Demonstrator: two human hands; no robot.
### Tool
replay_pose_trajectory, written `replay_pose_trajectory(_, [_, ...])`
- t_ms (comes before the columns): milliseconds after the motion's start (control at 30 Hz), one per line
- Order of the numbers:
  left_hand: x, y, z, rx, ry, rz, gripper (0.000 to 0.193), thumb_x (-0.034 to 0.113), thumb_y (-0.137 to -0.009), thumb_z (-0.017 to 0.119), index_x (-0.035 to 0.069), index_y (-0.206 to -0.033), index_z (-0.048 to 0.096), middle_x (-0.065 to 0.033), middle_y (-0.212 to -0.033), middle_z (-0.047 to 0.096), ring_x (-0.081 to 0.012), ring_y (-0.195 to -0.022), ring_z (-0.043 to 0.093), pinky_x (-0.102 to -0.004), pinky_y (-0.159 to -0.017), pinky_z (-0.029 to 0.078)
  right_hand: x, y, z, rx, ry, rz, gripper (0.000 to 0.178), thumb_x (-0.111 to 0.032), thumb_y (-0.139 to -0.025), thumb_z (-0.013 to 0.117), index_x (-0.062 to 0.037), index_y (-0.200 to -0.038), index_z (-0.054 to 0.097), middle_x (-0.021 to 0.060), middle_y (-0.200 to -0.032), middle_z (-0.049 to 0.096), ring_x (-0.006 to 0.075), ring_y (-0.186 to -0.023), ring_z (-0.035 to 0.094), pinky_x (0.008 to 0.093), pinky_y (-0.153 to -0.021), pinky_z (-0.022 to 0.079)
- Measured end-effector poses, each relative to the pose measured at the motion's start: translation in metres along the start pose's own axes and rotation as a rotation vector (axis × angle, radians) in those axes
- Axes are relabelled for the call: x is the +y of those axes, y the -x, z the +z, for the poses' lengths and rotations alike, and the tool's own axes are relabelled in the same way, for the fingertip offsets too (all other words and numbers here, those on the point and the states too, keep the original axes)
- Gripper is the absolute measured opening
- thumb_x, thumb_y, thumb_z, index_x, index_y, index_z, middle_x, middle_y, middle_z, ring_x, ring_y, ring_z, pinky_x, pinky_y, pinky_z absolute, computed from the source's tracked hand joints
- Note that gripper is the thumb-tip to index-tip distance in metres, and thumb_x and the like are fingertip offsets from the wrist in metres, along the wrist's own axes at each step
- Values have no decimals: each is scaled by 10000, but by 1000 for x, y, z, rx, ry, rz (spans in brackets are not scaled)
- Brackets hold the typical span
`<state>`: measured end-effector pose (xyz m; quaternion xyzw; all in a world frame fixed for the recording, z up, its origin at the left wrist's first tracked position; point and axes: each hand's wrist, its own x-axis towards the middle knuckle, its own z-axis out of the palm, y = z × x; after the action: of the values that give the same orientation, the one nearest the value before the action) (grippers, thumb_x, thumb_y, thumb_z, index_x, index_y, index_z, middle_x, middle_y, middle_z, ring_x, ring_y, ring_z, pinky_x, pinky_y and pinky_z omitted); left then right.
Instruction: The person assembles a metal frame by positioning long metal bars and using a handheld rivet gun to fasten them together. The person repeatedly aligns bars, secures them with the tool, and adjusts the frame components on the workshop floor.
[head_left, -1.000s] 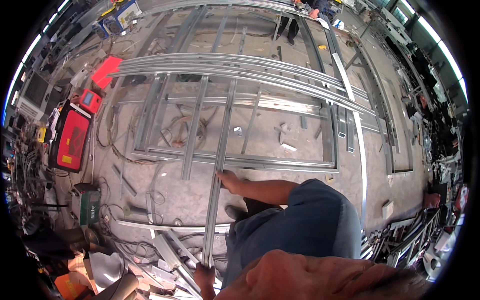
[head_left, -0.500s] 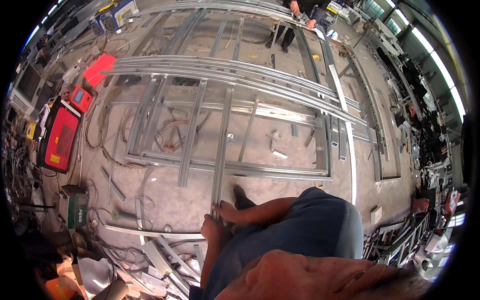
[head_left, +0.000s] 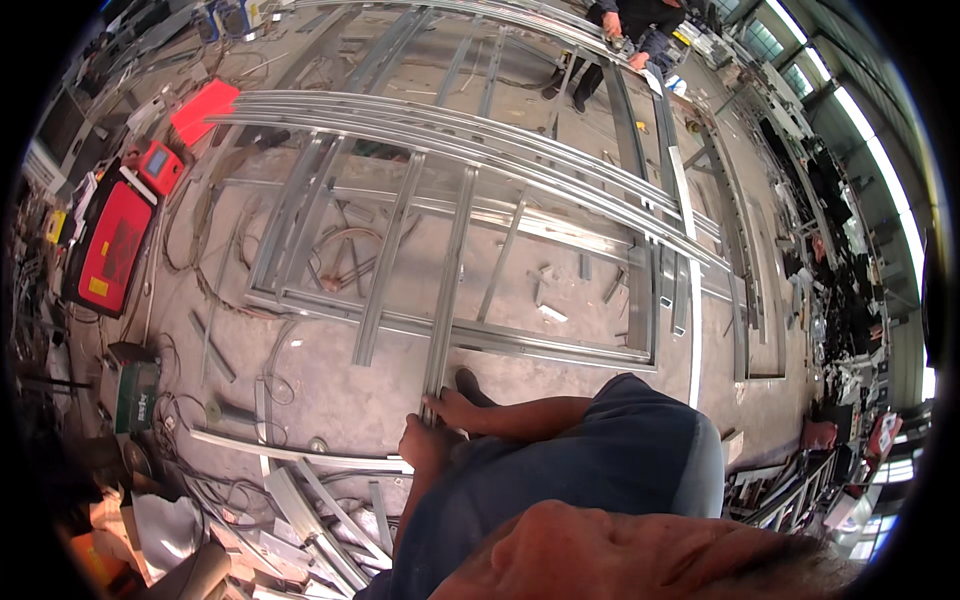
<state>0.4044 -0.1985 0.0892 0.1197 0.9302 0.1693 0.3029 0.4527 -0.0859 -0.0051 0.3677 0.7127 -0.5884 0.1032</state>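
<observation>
Both my hands are closed on the near end of a long silvery metal channel (head_left: pixel 452 270). My left hand (head_left: pixel 425 445) grips it at the very end, and my right hand (head_left: pixel 457 410) wraps it from the right side, just beyond the left. The channel runs away from me over the near edge of a metal frame (head_left: pixel 560 345) towards a bundle of long metal profiles (head_left: pixel 480 150) lying crosswise. Another metal bar (head_left: pixel 385 265) rests to the left, roughly parallel to mine. My fingers are partly hidden.
A co-worker's hands (head_left: pixel 612 25) work at the far end of the frame. On the left stand a red machine (head_left: pixel 115 245) and a green box (head_left: pixel 128 395), with cables around. Metal offcuts (head_left: pixel 320 530) lie close by me, and a long strip (head_left: pixel 300 450) to my left.
My view has shifted slightly. Both hands stay on the channel's end with little visible movement. The co-worker's hands have shifted a little.
</observation>
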Motion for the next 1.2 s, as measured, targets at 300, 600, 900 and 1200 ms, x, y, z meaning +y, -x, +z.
replay_pose_trajectory(300, [-17,-11,29,50,-25,-8,432,401,-799,739,60,-992,557,-202,-875,712,-417,-837,702,-524,-744,543,26,-20,7,13,-29,-26,601,-530,-954,574,69,-985,614,199,-798,659,311,-743,664,438,-652,508])
replay_pose_trajectory(600, [28,-66,50,113,31,94,415,380,-819,722,52,-998,541,-205,-879,711,-410,-821,706,-519,-712,550,-1,-38,-31,243,71,-23,566,-472,-945,599,76,-1086,602,233,-898,694,362,-840,683,445,-743,524])
replay_pose_trajectory(900, [67,-96,43,31,-20,108,477,368,-816,691,31,-1106,519,-222,-910,708,-435,-876,693,-527,-773,547,-8,-9,-118,401,158,-146,532,-343,-911,669,39,-1265,564,238,-1116,676,339,-1027,665,399,-889,519])
replay_pose_trajectory(1200, [56,-81,1,180,-14,313,697,276,-756,779,24,-1340,495,-224,-1289,542,-425,-1184,530,-507,-965,474,-34,-127,-373,753,513,-260,616,-244,-808,741,-10,-1328,507,218,-1237,598,375,-1080,612,458,-913,514])
